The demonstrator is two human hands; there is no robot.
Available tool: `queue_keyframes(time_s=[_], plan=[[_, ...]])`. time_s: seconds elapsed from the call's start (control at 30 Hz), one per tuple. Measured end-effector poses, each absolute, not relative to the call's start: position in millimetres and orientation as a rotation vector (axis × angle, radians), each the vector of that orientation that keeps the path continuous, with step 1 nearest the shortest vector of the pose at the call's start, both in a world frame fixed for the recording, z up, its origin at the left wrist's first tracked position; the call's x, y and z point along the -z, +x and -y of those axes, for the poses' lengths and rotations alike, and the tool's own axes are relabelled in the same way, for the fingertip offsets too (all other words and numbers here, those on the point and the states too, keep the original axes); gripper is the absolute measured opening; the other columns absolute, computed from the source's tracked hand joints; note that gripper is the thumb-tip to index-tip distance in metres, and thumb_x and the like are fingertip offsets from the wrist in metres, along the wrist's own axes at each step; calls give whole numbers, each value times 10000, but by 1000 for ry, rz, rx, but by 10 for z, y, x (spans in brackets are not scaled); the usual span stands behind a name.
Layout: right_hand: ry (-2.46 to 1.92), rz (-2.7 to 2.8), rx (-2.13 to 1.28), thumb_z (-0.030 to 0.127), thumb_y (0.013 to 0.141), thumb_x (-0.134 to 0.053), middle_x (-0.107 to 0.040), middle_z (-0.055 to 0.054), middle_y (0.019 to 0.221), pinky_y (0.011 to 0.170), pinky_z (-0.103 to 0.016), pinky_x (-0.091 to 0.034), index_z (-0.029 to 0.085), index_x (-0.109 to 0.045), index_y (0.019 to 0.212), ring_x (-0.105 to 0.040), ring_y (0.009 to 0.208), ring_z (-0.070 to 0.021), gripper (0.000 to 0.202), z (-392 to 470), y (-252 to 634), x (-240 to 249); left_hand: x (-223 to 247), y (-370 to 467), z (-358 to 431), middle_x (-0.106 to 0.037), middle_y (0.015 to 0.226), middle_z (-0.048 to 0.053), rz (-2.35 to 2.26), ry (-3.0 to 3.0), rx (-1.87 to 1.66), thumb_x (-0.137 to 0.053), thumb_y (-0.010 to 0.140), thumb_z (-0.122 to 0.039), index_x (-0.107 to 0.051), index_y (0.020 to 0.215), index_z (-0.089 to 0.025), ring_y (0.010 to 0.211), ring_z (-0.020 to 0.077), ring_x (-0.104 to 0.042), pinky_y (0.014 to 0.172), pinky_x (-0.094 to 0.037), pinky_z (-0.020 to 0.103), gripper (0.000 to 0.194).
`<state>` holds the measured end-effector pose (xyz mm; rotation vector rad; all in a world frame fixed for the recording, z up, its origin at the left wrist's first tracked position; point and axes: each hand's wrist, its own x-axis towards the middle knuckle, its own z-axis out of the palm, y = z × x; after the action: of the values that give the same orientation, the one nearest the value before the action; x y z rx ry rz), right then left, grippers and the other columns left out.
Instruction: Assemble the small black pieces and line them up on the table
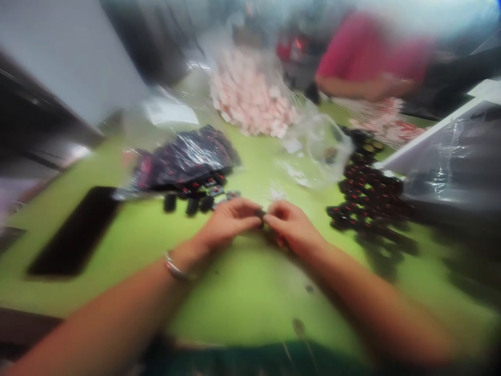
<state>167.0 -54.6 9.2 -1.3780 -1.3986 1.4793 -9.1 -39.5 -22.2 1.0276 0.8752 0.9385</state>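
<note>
My left hand [230,222] and my right hand [291,225] meet over the middle of the green table [235,297]. Both are closed, thumbs and fingers pinching a small black part [261,215] between them. Most of that part is hidden by the fingertips, so its exact kind does not show. Just beyond my left hand lie several loose black pieces [191,204] at the mouth of a clear plastic bag [195,149] full of dark parts. Off to the right of my right hand is a heap of small black pieces with red spots [368,188].
A large bag of pale pink pieces [250,94] stands at the back, beside a crumpled clear bag [319,151]. A dark flat slab [76,230] lies at left. A plastic-lined box [454,146] is at right. Across the table sits a person in a pink top [360,52].
</note>
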Motion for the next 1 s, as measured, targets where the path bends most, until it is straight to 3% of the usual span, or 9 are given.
queue_keyframes(time_s=[0.27, 0.4, 0.57, 0.7, 0.87, 1.0], plan=[[-1364, 1211, -1544, 357, 746, -646, -551, 58, 532, 395, -191, -438, 166, -583, 784, -500, 404, -65, 204, 582, 1627, -166, 225, -58, 394, -737, 847, 51, -860, 1022, -1002, -787, 680, -241, -668, 986, -147, 745, 165, -689, 735, -542, 288, 342], [-1349, 1181, -1581, 360, 734, -661, -559, 53, 517, 396, -189, -438, 162, -573, 729, -492, 396, -60, 217, 576, 1629, -153, 199, -73, 407, -738, 835, 54, -900, 1089, -962, -784, 684, -254, -674, 1076, -151, 730, 155, -680, 709, -544, 269, 420], [-1363, 1242, -1562, 351, 751, -627, -540, 62, 500, 387, -189, -414, 171, -533, 699, -487, 381, -64, 210, 574, 1640, -139, 159, -67, 422, -736, 817, 62, -933, 1155, -947, -798, 660, -255, -710, 990, -127, 678, 138, -662, 685, -541, 249, 365], [-1427, 1373, -1389, 320, 775, -565, -479, 80, 490, 368, -193, -355, 189, -499, 706, -439, 365, -65, 162, 575, 1606, -79, 159, -9, 444, -729, 802, 46, -933, 1088, -979, -792, 664, -258, -699, 968, -130, 619, 123, -650, 614, -538, 232, 343], [-1440, 1535, -1033, 227, 745, -514, -463, 52, 561, 484, -213, -382, 198, -454, 637, -433, 515, -83, 127, 539, 1537, 19, 156, 56, 459, -713, 725, 18, -986, 1042, -994, -774, 684, -241, -695, 971, -117, 571, 90, -622, 616, -532, 208, 322], [-1446, 1567, -1062, 227, 749, -510, -463, 55, 535, 451, -217, -361, 201, -457, 633, -427, 481, -87, 131, 530, 1552, 7, 170, 45, 441, -719, 751, 18, -976, 1037, -980, -772, 691, -252, -693, 984, -127, 585, 89, -629, 616, -531, 204, 329]])
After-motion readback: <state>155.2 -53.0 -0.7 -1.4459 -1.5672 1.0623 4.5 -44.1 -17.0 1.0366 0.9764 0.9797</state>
